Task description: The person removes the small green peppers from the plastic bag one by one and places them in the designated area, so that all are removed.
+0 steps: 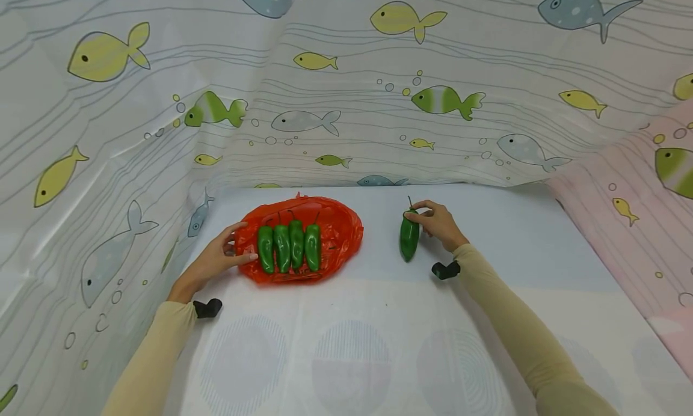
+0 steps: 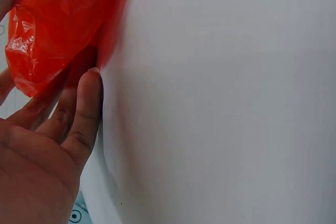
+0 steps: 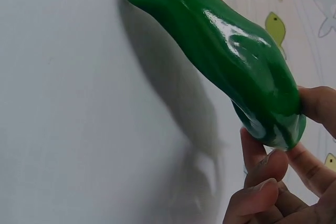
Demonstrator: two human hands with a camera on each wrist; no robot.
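My right hand [image 1: 438, 222] pinches a glossy green chili pepper [image 1: 409, 238] near its stem end. The pepper hangs tip down in the head view; in the right wrist view its body [image 3: 231, 45] stands off the white surface, casting a shadow. At the left, my left hand [image 1: 216, 256] rests at the left edge of a red plastic bag [image 1: 343, 229], its fingers spread and loosely bent. Several green peppers [image 1: 296, 244] lie side by side on the bag, stems away from me. The left wrist view shows the fingers [image 2: 86, 108] against the crinkled plastic, partly hidden by it.
A white tabletop [image 1: 368, 302] with faint circle patterns lies under everything. Fish-printed sheeting [image 1: 346, 91] rises behind the table and along the left side, with a pinkish stretch [image 1: 639, 181] on the right. Black wrist mounts [image 1: 446, 270] sit on both sleeves.
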